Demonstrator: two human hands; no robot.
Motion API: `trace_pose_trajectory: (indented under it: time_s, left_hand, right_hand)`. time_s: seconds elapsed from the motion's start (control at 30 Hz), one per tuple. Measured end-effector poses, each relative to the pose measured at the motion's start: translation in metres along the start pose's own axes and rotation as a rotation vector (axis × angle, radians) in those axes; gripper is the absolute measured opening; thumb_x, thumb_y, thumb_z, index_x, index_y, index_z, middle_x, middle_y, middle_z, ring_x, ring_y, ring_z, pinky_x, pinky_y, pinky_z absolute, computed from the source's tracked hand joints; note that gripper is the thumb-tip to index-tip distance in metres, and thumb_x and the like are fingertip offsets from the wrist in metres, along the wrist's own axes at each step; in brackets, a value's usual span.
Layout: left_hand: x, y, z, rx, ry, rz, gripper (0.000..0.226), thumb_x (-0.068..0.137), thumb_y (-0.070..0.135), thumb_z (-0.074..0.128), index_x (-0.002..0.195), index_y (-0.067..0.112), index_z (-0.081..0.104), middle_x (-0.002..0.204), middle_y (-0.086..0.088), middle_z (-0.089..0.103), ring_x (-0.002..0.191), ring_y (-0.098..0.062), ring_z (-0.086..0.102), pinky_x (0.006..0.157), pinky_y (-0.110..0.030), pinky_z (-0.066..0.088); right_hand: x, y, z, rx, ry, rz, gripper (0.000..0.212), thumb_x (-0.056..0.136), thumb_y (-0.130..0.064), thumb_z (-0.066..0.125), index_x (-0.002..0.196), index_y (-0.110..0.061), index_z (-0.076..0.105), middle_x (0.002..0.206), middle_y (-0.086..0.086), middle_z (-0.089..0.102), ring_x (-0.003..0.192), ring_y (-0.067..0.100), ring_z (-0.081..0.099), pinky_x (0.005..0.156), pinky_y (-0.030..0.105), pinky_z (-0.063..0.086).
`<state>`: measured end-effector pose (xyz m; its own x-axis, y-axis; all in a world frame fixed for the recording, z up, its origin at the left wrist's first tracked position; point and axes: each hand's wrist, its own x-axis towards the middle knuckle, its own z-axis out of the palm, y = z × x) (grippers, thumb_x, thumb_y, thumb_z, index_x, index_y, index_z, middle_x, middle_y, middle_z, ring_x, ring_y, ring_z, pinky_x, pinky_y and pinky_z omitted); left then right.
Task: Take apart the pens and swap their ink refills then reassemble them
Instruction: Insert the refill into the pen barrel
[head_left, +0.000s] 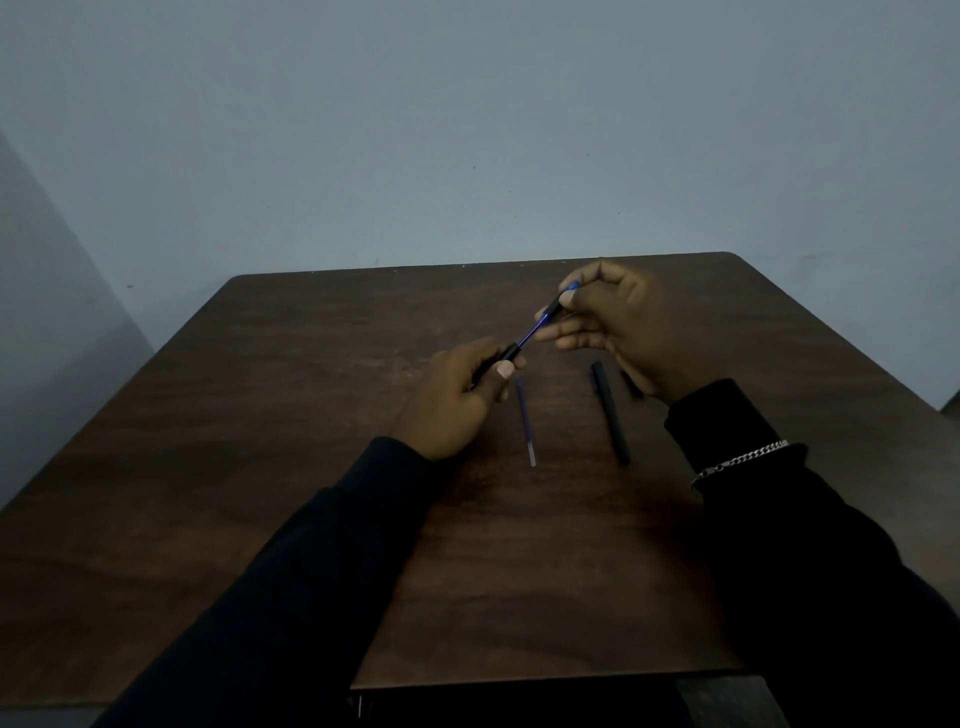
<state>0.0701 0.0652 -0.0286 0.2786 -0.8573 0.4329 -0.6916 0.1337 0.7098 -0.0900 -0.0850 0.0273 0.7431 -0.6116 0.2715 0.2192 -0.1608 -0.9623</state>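
Over a dark wooden table (260, 467), a person works on a pen held in mid-air. The left hand (452, 400) curls round a black barrel (508, 354), and the right hand (628, 322) pinches the tip section (555, 306), with a blue refill (530, 335) bridging the gap between them. A second barrel (612, 415) lies on the table beside a loose refill (525, 421), and a small dark piece (632, 387) lies partly hidden behind the right wrist. The step appears to be the refill swap; whether this refill is leaving or entering the barrel cannot be told. Either way, the next move calls for a straight pull or push along the barrel's line, so the thin tube does not bend.
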Motion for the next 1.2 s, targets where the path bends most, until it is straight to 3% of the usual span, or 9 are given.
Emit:
trace_pose_trajectory:
  time_s: [0.13,0.23,0.37,0.53,0.63,0.87,1.0,1.13,1.2]
  left_hand:
    - [0.0,-0.001,0.002,0.002,0.026,0.031,0.021,0.104,0.034,0.049,0.097,0.042,0.067,0.084,0.01,0.069,0.07,-0.009,0.063,0.059,-0.014,0.041]
    - [0.0,-0.003,0.001,0.021,0.032,0.018,0.024,0.103,0.034,0.049,0.098,0.026,0.072,0.083,0.011,0.068,0.071,-0.012,0.062,0.06,-0.021,0.042]
    - [0.0,0.0,0.0,0.025,0.024,0.001,0.023,0.103,0.031,0.05,0.097,0.026,0.071,0.072,0.009,0.066,0.071,-0.011,0.062,0.061,-0.027,0.043]
    - [-0.002,0.004,-0.002,0.069,0.022,0.018,0.024,0.104,0.026,0.051,0.09,0.017,0.069,0.069,0.009,0.062,0.068,-0.006,0.058,0.056,-0.013,0.035]
    - [-0.003,0.007,-0.004,0.112,0.026,0.039,0.023,0.103,0.024,0.052,0.088,0.019,0.069,0.069,0.008,0.063,0.069,-0.007,0.059,0.057,-0.011,0.036]
    - [-0.005,0.011,-0.006,0.122,-0.022,0.043,0.024,0.104,0.027,0.052,0.103,0.015,0.073,0.074,0.003,0.068,0.07,-0.013,0.062,0.064,-0.033,0.048]
    - [-0.004,0.01,-0.006,0.13,-0.002,0.042,0.02,0.108,0.02,0.055,0.103,0.014,0.073,0.075,-0.001,0.068,0.07,-0.015,0.061,0.063,-0.027,0.045]
    - [-0.003,0.01,-0.006,0.162,0.017,0.058,0.022,0.105,0.021,0.054,0.09,0.013,0.069,0.073,-0.005,0.067,0.067,-0.015,0.058,0.06,-0.033,0.039]
    - [-0.003,0.01,-0.007,0.168,0.001,0.059,0.023,0.104,0.023,0.053,0.09,0.012,0.068,0.074,-0.006,0.067,0.067,-0.017,0.059,0.061,-0.037,0.041]
  right_hand:
    - [-0.002,0.006,0.003,-0.055,-0.049,-0.017,0.004,0.096,-0.004,0.066,0.098,-0.006,0.069,0.094,0.021,0.079,0.087,0.038,0.079,0.065,0.03,0.063]
    - [-0.003,0.008,0.006,-0.077,-0.088,-0.023,0.005,0.096,-0.004,0.068,0.1,-0.004,0.069,0.092,0.024,0.079,0.087,0.038,0.079,0.067,0.031,0.064]
    - [-0.004,0.008,0.005,-0.078,-0.116,-0.036,0.008,0.094,-0.005,0.07,0.101,-0.004,0.071,0.093,0.023,0.079,0.088,0.038,0.079,0.069,0.031,0.065]
    - [-0.003,0.008,0.005,-0.107,-0.135,-0.024,0.006,0.093,-0.006,0.07,0.099,-0.004,0.071,0.091,0.022,0.079,0.087,0.035,0.08,0.068,0.03,0.065]
    - [-0.003,0.008,0.005,-0.197,-0.112,-0.024,0.003,0.094,-0.005,0.069,0.096,-0.004,0.071,0.082,0.016,0.08,0.074,0.027,0.079,0.061,0.027,0.062]
    - [-0.007,0.007,0.009,-0.578,-0.074,-0.104,0.048,0.103,-0.036,0.062,0.063,-0.01,0.065,0.056,0.009,0.069,0.043,0.017,0.062,0.047,0.023,0.049]
    - [-0.009,0.006,0.009,-0.63,-0.042,-0.121,0.058,0.098,-0.057,0.059,0.066,-0.01,0.068,0.059,0.004,0.07,0.048,0.013,0.065,0.051,0.016,0.048]
    - [-0.006,0.005,0.004,-0.411,-0.102,-0.096,0.02,0.091,-0.021,0.079,0.107,-0.011,0.072,0.086,0.008,0.077,0.069,0.014,0.072,0.062,0.026,0.059]
    - [-0.005,0.005,0.001,-0.393,-0.138,-0.112,0.014,0.091,-0.008,0.077,0.104,-0.008,0.073,0.083,0.007,0.077,0.072,0.015,0.074,0.065,0.027,0.06]
